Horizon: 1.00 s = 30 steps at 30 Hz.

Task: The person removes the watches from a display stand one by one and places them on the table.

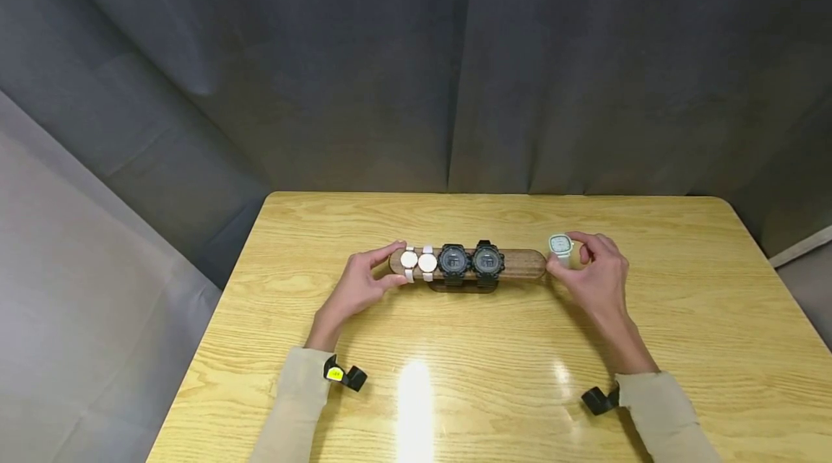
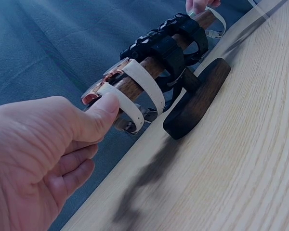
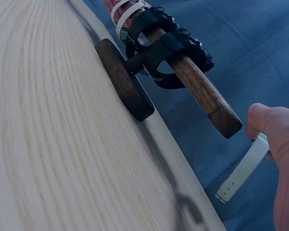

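A dark wooden watch stand [image 1: 523,264] with a long bar on a base carries two white-strapped watches and two black digital watches. At its left end, my left hand [image 1: 359,285] grips the bar between thumb and fingers. In the left wrist view the thumb lies on the outermost white strap [image 2: 127,103]. My right hand [image 1: 599,276] pinches a pale green watch [image 1: 560,245] with a squarish face just off the bar's right end. Its strap [image 3: 244,168] hangs down undone in the right wrist view, apart from the bar.
The stand's base [image 2: 197,103] rests on a light wooden table [image 1: 481,355]. Behind the table hangs a dark grey curtain [image 1: 364,87]. The black watches [image 1: 453,261] sit mid-bar, with bare wood to their right.
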### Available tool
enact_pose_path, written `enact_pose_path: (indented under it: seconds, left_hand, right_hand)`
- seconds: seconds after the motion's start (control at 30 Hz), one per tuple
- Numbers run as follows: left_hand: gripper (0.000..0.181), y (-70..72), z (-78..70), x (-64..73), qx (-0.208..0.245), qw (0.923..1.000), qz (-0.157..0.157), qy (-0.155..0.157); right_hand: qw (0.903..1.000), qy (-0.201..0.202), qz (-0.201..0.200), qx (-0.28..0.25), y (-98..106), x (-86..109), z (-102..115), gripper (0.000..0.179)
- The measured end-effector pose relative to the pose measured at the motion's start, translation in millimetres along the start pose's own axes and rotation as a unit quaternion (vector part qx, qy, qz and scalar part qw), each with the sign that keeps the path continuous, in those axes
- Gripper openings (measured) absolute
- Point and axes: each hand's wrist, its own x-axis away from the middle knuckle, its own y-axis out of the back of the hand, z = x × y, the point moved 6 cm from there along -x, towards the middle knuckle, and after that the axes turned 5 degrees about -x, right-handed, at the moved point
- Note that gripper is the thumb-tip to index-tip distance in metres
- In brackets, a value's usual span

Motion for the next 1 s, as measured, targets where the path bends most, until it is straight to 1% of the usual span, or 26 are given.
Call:
enact_pose_path:
  seconds: [0.2, 0.33, 0.5, 0.67, 1.0]
  left_hand:
    - [0.062, 0.4, -0.4, 0.1, 0.004, 1.0000, 0.001, -0.001]
    - [0.063, 0.6, -0.3, 0.0, -0.003, 1.0000, 0.001, 0.002]
    - [0.063, 0.3, 1.3, -0.1, -0.011, 0.9999, 0.003, 0.007]
    - [0.063, 0.1, 2.6, -0.5, -0.009, 0.9999, 0.003, 0.012]
    - [0.063, -0.6, 2.7, -0.3, -0.005, 0.9999, 0.000, 0.009]
  right_hand:
    - [0.9998, -0.015, 0.012, 0.010, 1, -0.5, -4, 0.033]
    - [0.9989, -0.033, 0.025, 0.022, 1, -0.2, -8, 0.033]
    - [0.9978, -0.047, 0.034, 0.032, 1, -0.5, -13, 0.034]
    - [0.9973, -0.045, 0.038, 0.044, 0, -0.9, -16, 0.033]
    - [0.9948, -0.047, 0.050, 0.075, -1, 0.4, -21, 0.034]
